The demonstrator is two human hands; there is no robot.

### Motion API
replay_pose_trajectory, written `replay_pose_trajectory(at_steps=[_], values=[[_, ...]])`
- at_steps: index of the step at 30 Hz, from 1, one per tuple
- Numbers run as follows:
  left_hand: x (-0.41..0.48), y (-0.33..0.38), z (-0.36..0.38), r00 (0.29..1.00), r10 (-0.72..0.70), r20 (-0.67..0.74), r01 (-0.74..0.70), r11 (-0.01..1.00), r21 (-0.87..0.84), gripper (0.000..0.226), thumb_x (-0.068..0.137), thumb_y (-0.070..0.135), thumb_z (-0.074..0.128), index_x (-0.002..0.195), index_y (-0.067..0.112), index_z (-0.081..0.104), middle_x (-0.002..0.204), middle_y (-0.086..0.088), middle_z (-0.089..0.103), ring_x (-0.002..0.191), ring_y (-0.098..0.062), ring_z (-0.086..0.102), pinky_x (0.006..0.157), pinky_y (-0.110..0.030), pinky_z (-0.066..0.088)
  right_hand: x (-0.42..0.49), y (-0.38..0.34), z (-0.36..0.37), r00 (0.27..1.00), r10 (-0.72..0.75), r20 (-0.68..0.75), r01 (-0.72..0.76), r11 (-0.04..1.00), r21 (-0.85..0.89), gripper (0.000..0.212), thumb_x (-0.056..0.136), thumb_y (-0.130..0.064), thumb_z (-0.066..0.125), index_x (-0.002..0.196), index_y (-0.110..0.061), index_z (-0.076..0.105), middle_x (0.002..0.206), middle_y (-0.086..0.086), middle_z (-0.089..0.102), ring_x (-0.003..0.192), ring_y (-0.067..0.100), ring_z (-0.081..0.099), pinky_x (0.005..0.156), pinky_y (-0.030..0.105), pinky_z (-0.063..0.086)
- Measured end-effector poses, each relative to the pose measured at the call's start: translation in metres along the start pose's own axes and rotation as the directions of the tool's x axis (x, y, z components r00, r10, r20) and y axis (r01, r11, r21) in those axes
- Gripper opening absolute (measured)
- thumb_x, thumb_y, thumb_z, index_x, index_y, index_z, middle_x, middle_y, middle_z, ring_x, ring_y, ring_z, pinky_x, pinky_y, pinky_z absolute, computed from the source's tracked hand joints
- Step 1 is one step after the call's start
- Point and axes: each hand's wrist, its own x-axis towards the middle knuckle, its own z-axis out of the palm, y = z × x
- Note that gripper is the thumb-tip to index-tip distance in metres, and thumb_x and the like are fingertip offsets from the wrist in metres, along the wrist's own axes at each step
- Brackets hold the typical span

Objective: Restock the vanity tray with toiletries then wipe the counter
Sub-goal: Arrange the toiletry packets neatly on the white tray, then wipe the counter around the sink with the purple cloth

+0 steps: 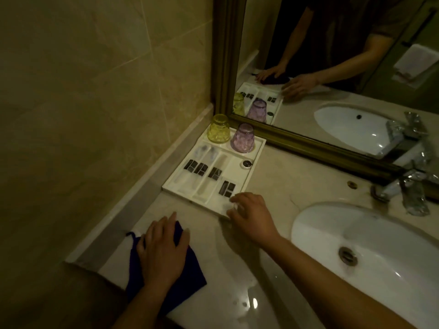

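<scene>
Dim bathroom, pale marble worktop [273, 176]. At near left, left hand [164, 252] spread flat, pressing on dark blue cloth [190, 269]. Just farther in, at far left corner, vanity tray [235, 170], long axis running near to far. At its near right corner, right hand [251, 219], fingers bent; grip on anything not possible to tell. Probably left hand better placed for wiping.

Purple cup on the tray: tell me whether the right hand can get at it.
Probably yes. The right hand is at the near corner of the tray, and only low packets lie between it and the purple cup; nothing tall blocks the way.
</scene>
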Motion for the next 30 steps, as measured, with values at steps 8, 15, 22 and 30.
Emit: replay_pose_trajectory(at_steps=[8,15,22,30], values=[[0.013,-0.032,-0.04,0.958,-0.037,0.283,-0.083,0.912,0.401,0.092,0.062,0.08,0.06,0.131,0.022,0.041,0.125,-0.001,0.058,0.116,-0.024,0.052,0.095,-0.044,0.037,-0.084,-0.042,0.034,0.994,-0.057,0.09,0.052,0.997,0.055,0.036,0.096,-0.039,0.055,0.129,-0.026,0.06,0.127,-0.007,0.059,0.118,0.011,0.046,0.097,0.023,0.04],[-0.024,0.0,-0.058,0.963,0.103,0.25,-0.021,0.95,-0.31,0.011,0.077,0.023,0.077,0.081,0.022,0.067,0.075,-0.002,0.07,0.065,-0.016,0.065,0.061,-0.033,0.049,-0.119,-0.068,0.048,0.98,-0.077,0.181,0.023,0.959,0.281,0.069,0.092,-0.052,0.056,0.151,-0.047,0.022,0.157,-0.004,0.027,0.14,0.019,0.03,0.114,0.037,0.032],[-0.115,0.06,-0.068,0.873,0.221,0.435,0.307,0.445,-0.841,0.031,0.076,0.017,0.072,0.107,0.017,0.071,0.102,-0.016,0.072,0.093,-0.035,0.07,0.065,-0.038,0.059,-0.173,-0.047,0.004,0.996,-0.085,0.035,0.05,0.819,0.572,0.075,0.085,-0.044,0.07,0.147,-0.053,0.028,0.137,-0.009,0.047,0.125,0.006,0.048,0.106,0.033,0.045],[-0.14,0.072,-0.014,0.981,0.163,0.104,-0.091,0.863,-0.497,0.023,0.089,0.023,0.065,0.112,0.027,0.064,0.117,-0.003,0.065,0.106,-0.024,0.061,0.088,-0.039,0.046,-0.29,0.056,-0.077,0.956,0.24,-0.167,-0.095,0.794,0.6,0.035,0.091,-0.036,0.062,0.124,-0.045,0.059,0.12,-0.027,0.064,0.11,-0.003,0.062,0.093,0.02,0.051]])
